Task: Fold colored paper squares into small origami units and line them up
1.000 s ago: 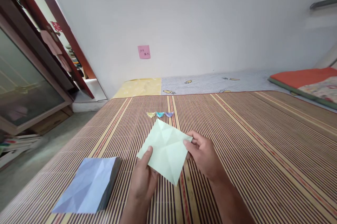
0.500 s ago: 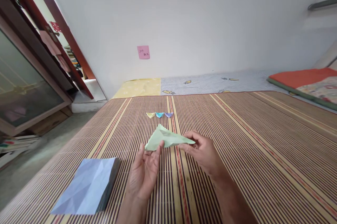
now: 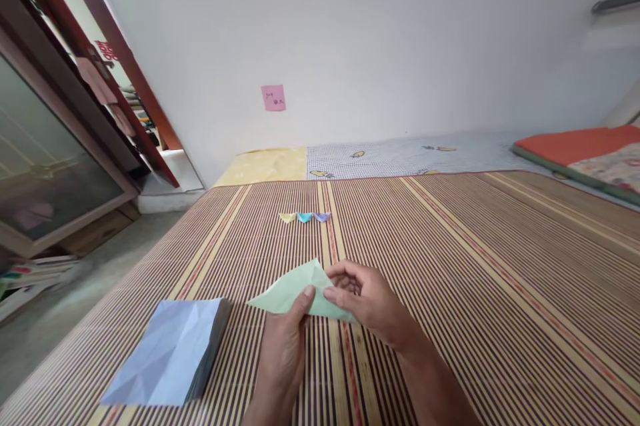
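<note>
Paper (image 3: pixel 285 289), pale green and folded into a rough triangle, is up over the slatted mat (image 3: pixel 450 279). On my feed the left hand (image 3: pixel 286 339) pinches its lower edge, thumb in front; the right hand (image 3: pixel 373 296) grips its right side. Creased blue stack (image 3: pixel 163 353) lies toward the mat's left edge; three tiny triangles (image 3: pixel 305 217) line up near the far edge. I can't read the pink note (image 3: pixel 273 93).

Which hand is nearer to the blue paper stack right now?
Left. The left hand is to the right of the blue paper stack, apart from it; the right hand is farther right, beyond the left one.
</note>
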`<state>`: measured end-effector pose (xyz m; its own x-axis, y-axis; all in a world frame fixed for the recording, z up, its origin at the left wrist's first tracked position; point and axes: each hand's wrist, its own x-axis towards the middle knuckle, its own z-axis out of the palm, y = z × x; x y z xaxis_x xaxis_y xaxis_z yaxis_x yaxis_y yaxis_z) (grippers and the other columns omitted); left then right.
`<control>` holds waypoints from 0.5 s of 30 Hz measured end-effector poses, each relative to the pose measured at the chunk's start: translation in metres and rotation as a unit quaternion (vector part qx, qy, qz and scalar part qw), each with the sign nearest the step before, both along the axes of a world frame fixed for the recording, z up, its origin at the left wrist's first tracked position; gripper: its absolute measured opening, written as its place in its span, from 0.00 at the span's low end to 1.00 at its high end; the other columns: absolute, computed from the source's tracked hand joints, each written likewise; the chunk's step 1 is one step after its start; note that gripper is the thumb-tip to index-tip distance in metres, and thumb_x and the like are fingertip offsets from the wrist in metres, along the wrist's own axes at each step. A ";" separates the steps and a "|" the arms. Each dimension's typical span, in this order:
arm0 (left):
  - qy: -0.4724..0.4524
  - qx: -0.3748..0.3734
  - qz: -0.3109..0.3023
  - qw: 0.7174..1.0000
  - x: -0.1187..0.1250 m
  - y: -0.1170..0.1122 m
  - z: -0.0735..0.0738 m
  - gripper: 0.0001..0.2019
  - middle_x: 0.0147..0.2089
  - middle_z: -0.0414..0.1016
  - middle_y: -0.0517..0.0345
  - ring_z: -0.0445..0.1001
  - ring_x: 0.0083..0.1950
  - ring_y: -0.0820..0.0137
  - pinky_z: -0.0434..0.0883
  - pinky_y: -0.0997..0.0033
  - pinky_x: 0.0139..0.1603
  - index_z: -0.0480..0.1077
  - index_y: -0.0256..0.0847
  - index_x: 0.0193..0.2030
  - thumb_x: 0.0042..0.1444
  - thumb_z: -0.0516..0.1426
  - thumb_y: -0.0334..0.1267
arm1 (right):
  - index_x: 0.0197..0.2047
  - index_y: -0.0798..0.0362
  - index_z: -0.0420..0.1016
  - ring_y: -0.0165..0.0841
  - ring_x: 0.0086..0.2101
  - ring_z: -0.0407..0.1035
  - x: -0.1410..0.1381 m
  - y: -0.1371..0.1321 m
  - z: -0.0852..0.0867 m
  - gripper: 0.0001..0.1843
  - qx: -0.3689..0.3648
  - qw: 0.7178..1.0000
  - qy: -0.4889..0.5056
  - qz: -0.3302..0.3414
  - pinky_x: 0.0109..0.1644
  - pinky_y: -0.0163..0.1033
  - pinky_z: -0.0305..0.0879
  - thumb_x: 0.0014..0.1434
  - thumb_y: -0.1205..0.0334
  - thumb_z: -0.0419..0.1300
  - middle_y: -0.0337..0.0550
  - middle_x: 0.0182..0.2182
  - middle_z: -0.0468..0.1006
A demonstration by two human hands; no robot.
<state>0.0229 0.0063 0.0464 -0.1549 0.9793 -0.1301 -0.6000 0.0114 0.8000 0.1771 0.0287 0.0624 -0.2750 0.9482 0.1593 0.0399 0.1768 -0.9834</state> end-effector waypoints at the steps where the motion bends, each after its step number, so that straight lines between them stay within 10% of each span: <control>1: 0.013 0.002 -0.018 1.000 0.000 0.000 -0.002 0.25 0.46 0.83 0.52 0.80 0.45 0.61 0.74 0.69 0.42 0.78 0.40 0.54 0.47 0.72 0.36 | 0.43 0.53 0.79 0.32 0.34 0.69 -0.001 0.000 0.000 0.13 0.004 1.000 0.011 -0.013 0.37 0.35 0.67 0.58 0.56 0.69 0.38 0.32 0.75; 7: 0.070 0.030 -0.063 0.995 0.003 -0.002 -0.012 0.22 0.47 0.84 0.49 0.80 0.49 0.58 0.74 0.63 0.49 0.77 0.39 0.55 0.53 0.69 0.38 | 0.31 0.54 0.75 0.29 0.26 0.64 -0.001 0.002 0.002 0.12 -0.003 0.998 0.051 -0.039 0.29 0.33 0.60 0.60 0.55 0.66 0.35 0.25 0.70; 15: 0.094 0.032 0.001 0.995 -0.031 0.015 -0.007 0.12 0.23 0.74 0.61 0.70 0.28 0.74 0.70 0.78 0.32 0.78 0.36 0.28 0.51 0.71 0.43 | 0.27 0.52 0.69 0.28 0.24 0.62 0.010 0.001 0.004 0.14 -0.031 0.997 0.064 -0.041 0.26 0.32 0.57 0.58 0.55 0.66 0.33 0.23 0.67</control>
<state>-0.0078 0.0215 0.0393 -0.1729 0.9843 -0.0349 -0.4389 -0.0453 0.8974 0.1872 0.0298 0.0668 -0.1777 0.9758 0.1278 -0.0746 0.1161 -0.9904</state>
